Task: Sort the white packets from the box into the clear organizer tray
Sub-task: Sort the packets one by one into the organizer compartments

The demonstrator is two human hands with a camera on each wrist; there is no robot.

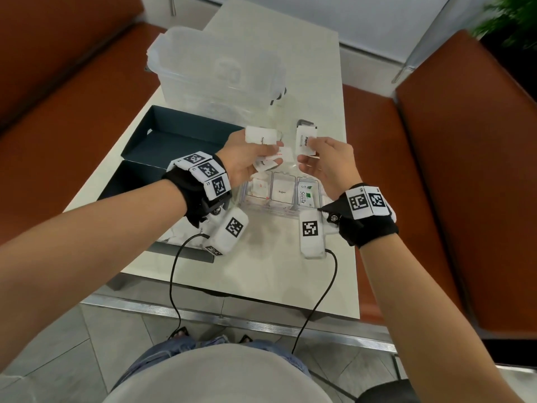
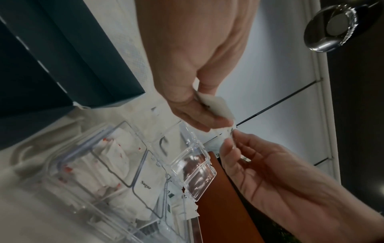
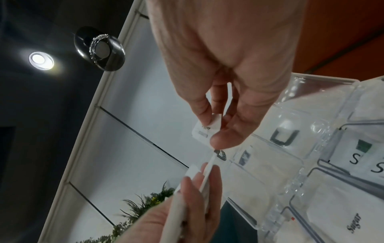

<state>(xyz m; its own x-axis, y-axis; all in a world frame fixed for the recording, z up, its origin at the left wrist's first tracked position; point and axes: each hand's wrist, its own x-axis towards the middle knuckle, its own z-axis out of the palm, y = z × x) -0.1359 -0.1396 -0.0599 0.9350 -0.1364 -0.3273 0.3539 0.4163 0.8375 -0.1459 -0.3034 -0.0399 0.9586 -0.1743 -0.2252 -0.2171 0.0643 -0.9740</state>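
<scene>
Two hands meet just above the clear organizer tray (image 1: 279,212), and we take the tray as our landmark throughout.

Our left hand (image 1: 245,158) hovers over the tray's left end, fingers curled round a fan of several white packets (image 1: 260,136); one reads "Sugar", and a smaller one sits lower in the fingers. How many in all, we cannot tell.

Our right hand (image 1: 328,162) hovers over the tray's right end. Its thumb and fingertips (image 3: 225,139) pinch a single packet (image 1: 305,141), held upright, long axis pointing away from the tray toward the far side of the table (image 1: 261,274); the other fingers are loosely bent.

Relation that matters: the single packet hangs nearly straight above the tray's back row, so the drop is mostly downward, and the right hand is the nearer one to it.

Tray front row, left to right: red-printed packets, a "Sugar" packet, green "Stevia" packets. Its back row looks largely bare from the wrist views.

The dark box (image 1: 174,146) lies left of the tray, a frosted plastic bin (image 1: 215,68) beyond it.

We judge the print on the pinched packet decides the compartment; it is too blurred to read for certain.
</scene>
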